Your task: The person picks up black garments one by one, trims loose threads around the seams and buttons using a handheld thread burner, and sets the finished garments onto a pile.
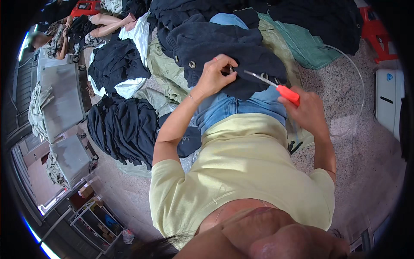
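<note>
A dark navy knitted cardigan [211, 41] with large round buttons lies across my lap, over blue jeans [224, 111]. My left hand [213, 77] is closed in a pinch around a button [230, 69] at the garment's edge. In my right hand [309, 111] is a red-handled tool [288, 95] with a slim metal shaft. Its tip points left toward the pinched button, apart from the left fingers. Whether the tip is a blade or a hook is too small to tell. Another button [192, 64] shows on the knit left of my left hand.
Piles of dark garments [123, 127] lie on the left, some on white and pale green sheets. A green woven sack [308, 43] and more dark clothes are ahead. At the right are a red stool [379, 34], a white box [388, 101] and a curved clear tube [361, 86]. Another person sits far left.
</note>
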{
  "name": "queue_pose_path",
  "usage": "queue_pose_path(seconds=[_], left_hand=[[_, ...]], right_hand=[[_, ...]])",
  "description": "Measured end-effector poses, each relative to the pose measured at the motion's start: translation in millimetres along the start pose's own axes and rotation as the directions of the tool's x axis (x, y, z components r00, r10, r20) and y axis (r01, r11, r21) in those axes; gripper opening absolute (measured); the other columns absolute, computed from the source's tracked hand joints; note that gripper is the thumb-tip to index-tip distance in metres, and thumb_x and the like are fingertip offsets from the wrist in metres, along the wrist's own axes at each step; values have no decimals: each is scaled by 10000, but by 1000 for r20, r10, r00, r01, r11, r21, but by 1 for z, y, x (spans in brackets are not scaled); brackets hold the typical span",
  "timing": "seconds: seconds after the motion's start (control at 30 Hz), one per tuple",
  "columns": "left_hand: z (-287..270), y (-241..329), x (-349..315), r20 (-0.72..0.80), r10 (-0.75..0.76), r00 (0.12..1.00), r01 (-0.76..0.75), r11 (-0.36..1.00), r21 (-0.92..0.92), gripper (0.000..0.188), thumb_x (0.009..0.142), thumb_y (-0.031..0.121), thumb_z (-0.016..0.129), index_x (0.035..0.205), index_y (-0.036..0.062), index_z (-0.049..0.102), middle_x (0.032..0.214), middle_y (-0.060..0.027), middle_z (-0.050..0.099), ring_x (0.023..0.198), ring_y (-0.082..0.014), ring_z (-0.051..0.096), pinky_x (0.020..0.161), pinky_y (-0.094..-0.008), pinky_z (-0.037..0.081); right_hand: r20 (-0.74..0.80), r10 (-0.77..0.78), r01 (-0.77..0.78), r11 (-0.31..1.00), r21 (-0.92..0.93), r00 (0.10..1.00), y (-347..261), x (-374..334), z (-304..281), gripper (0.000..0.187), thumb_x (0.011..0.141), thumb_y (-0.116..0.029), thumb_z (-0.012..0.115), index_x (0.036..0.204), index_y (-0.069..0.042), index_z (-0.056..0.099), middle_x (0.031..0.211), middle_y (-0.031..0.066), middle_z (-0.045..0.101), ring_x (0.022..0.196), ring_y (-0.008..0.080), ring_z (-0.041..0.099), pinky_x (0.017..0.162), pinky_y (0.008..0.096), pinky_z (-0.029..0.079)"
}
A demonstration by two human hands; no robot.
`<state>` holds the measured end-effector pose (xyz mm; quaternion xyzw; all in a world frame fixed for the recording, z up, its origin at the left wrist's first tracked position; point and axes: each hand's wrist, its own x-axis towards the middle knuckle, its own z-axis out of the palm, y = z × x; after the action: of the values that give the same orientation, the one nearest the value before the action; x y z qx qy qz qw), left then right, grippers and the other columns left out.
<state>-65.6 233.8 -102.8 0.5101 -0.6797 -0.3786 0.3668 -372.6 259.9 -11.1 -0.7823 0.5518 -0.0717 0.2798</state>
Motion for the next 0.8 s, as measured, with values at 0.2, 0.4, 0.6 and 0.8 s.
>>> queue_pose_path(seconds=[0.2, 0.4, 0.6, 0.8], left_hand=[[-80, 23, 75, 12, 209, 978, -195, 891, 411, 204, 770, 0, 682, 968, 49, 695, 994, -125, 628, 860, -294, 647, 782, -354, 539], [-55, 1, 62, 362, 401, 841, -534, 516, 670, 277, 784, -8, 642, 1051, 31, 709, 1182, -133, 586, 1010, -306, 589, 876, -384, 499], [-19, 39, 60, 41, 369, 928, -315, 724, 614, 337, 872, 251, 762, 1153, 79, 692, 1115, -104, 594, 923, -279, 652, 702, -378, 548], [0, 29, 66, 318, 291, 902, -420, 761, 494, 291, 790, 178, 799, 1032, 70, 678, 991, -81, 597, 883, -282, 657, 736, -371, 553]], right_hand=[[-247, 252, -164, 930, 329, 936, 12, 13, -23, 375, 909, -438, 732, 1031, -86, 683, 725, 179, 660, 687, 403, 658, 603, 431, 482], [-194, 275, -217, 936, 278, 942, 25, 16, 0, 386, 920, -464, 706, 1082, -114, 699, 765, 188, 676, 767, 425, 666, 659, 461, 494], [-166, 303, -245, 922, 299, 938, 39, 15, 1, 392, 922, -448, 705, 1128, -114, 709, 776, 188, 677, 750, 405, 669, 668, 451, 496], [-104, 252, -182, 878, 443, 962, 49, 5, -11, 374, 913, -393, 729, 1165, -117, 717, 749, 161, 657, 653, 328, 613, 662, 399, 491]])
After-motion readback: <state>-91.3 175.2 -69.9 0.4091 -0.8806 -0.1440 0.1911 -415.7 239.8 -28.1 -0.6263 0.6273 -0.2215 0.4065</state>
